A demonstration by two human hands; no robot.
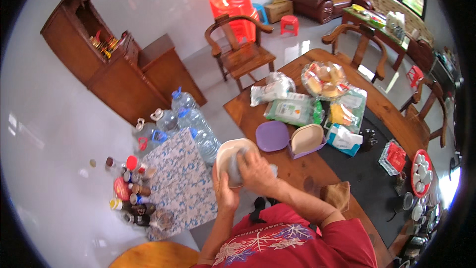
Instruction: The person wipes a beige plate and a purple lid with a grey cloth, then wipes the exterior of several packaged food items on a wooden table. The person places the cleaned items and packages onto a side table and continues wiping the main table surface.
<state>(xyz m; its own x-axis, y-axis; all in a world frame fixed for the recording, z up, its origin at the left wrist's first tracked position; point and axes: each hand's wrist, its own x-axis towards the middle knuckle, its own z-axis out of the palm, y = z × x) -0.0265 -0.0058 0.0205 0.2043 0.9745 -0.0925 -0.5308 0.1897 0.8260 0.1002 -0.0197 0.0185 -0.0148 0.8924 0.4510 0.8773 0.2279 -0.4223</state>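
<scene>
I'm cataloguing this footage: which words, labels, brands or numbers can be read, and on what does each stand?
Wording is located here, not copied out.
Red shirt: pale lettering beside the branching print; left unquoted.
Green-and-white package: printing, too blurred to read.
Blue-and-white packet: markings, too small to read.
Small bottles: labels, too small to read.
Cream bowl in the left hand: no lettering visible.

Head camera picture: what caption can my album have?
Left hand holds a cream bowl; right hand holds a greyish cloth inside it.
</scene>
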